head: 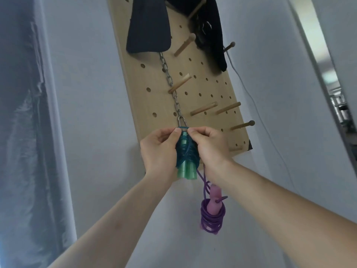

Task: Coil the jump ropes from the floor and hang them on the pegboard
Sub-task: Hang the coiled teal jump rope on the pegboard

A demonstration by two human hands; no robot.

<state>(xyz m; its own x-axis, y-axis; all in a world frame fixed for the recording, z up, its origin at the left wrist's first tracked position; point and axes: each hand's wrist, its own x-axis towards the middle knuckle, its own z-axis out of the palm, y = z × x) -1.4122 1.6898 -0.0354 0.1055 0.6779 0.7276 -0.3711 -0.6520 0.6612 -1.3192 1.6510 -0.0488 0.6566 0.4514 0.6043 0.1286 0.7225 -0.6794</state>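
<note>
Both ropes look coiled, so I judge I'm at the hanging step: my left hand (158, 149) and right hand (210, 147) each pinch the top loop of the teal jump rope (186, 153) just under the metal clip (181, 120) ending the chain (170, 78) on the pegboard (212, 89), not clearly hooked yet. It's wound tight round its green handles (186, 172); the purple jump rope (212, 217), coiled on pink handles (214, 198), dangles below my right wrist.

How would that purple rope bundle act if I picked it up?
Probably floppy: the purple rope dangles by thin, limp strands. Its coils look loosely wound round the pink handle, so they might slip off. It would likely swing if nudged, since it hangs free.
</note>
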